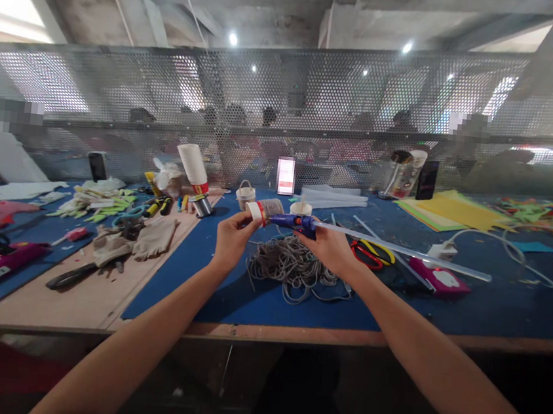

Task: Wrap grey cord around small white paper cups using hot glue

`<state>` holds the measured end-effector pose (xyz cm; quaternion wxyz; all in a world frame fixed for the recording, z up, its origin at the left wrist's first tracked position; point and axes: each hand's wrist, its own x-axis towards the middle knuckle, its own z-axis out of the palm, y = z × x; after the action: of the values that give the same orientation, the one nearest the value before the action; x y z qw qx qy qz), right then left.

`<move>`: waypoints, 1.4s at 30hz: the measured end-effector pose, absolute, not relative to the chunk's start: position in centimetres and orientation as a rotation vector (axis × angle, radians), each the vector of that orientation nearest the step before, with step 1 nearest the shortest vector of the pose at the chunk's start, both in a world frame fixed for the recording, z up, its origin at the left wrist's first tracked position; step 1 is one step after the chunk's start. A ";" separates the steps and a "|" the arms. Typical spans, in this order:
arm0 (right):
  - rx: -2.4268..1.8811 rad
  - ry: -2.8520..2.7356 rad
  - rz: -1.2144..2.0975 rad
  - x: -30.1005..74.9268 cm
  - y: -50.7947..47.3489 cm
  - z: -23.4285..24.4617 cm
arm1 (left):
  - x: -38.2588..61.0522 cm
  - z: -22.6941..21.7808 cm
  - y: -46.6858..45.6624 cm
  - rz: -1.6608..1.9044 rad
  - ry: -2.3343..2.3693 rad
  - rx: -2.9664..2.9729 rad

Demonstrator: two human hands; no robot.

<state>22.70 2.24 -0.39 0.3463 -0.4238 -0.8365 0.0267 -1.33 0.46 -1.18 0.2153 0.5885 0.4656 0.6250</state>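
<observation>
My left hand is closed on a paper cup tipped on its side; grey cord covers part of its wall and a red-and-white band shows by my fingers. In my right hand is a blue glue gun, its nozzle pointing left at the cup. A long clear glue stick runs out of the gun's back to the right. Below both hands lies a loose heap of grey cord. Just behind the gun stands a small cup, partly hidden by it.
Red-and-yellow handled scissors and a magenta box lie to the right. Stacked paper cups, a basket-like cup and a phone stand behind. Gloves and a pink glue gun are left. A perforated metal screen closes the back.
</observation>
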 end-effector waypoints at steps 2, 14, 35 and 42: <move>-1.086 -2.170 0.070 22.7 2.3 -0.5 | -1.4 -1.2 0.5 1.733 1.283 1.627; -1.130 -2.051 0.229 22.4 2.4 -0.2 | -1.2 -1.3 0.6 1.714 1.234 1.502; -1.197 -1.848 0.493 24.5 3.2 1.8 | -1.0 -1.3 0.6 1.611 0.961 1.216; -1.069 -1.756 0.704 25.9 4.3 2.0 | -1.1 -1.2 0.8 1.609 0.927 1.149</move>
<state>25.88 4.29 1.99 0.4657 -0.4354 -0.7151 0.2867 -1.10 0.82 -1.23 0.4608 0.4670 0.3767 0.6540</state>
